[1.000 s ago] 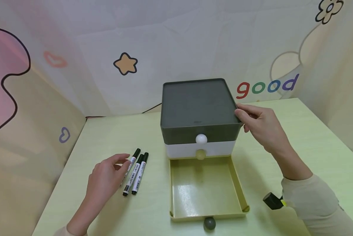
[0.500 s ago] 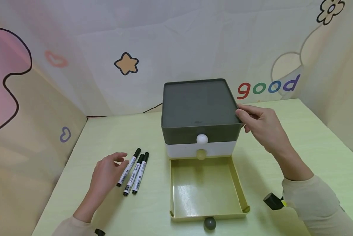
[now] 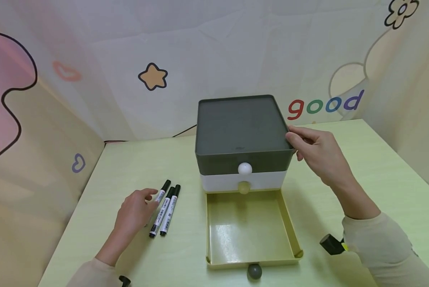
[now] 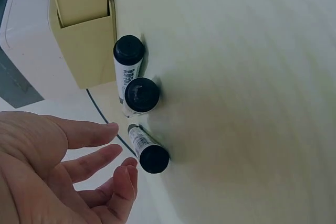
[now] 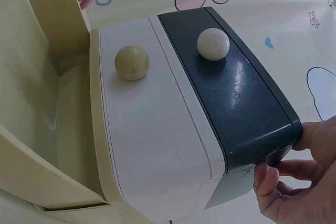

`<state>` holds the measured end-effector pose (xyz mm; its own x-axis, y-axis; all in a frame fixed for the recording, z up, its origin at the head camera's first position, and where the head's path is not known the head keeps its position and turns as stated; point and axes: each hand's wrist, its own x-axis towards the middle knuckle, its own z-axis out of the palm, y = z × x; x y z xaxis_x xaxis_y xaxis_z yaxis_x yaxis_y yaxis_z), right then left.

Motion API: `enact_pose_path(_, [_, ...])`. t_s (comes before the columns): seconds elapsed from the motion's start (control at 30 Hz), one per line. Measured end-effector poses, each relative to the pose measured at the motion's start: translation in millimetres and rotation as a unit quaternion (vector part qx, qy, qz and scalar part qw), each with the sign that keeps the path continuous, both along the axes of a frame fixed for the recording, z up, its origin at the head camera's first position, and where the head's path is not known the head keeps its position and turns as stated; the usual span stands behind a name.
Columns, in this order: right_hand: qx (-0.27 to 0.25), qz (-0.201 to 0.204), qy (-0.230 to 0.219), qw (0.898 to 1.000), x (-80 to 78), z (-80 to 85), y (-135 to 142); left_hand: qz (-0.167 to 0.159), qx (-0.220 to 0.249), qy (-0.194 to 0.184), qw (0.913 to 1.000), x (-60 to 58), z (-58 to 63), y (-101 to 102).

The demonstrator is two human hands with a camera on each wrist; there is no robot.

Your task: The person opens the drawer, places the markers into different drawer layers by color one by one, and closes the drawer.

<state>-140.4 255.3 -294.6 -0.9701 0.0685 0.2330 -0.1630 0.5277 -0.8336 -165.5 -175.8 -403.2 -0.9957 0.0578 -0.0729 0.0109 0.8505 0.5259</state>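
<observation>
Three white markers with black caps lie side by side on the table, left of a small drawer organizer (image 3: 241, 123). My left hand (image 3: 135, 211) hovers beside the leftmost marker (image 3: 161, 195) and hides part of its barrel in the head view. In the left wrist view its fingers are loosely bent, and a gap shows between them and that marker (image 4: 144, 142). My right hand (image 3: 315, 153) holds the organizer by the right edge of its dark top, thumb above and fingers at the side. The organizer's bottom yellow drawer (image 3: 250, 231) is pulled out and empty.
A white drawer and a dark one, with round knobs, sit closed above the yellow drawer. A dark knob (image 3: 254, 272) sticks out from the open drawer's front. Black devices (image 3: 331, 244) show at both wrists. A printed cloth (image 3: 236, 52) hangs behind the table.
My left hand has drawn back a little from the leftmost marker, then come back right to overlap it again. The right hand keeps its hold on the organizer; the markers stay put.
</observation>
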Motion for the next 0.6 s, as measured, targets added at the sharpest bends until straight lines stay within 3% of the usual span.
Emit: enact_pose_path(0.6, [0.006,-0.002,0.000,1.000,0.4,1.1,0,-0.004,-0.049,-0.035,0.9982,-11.7,-6.0,-1])
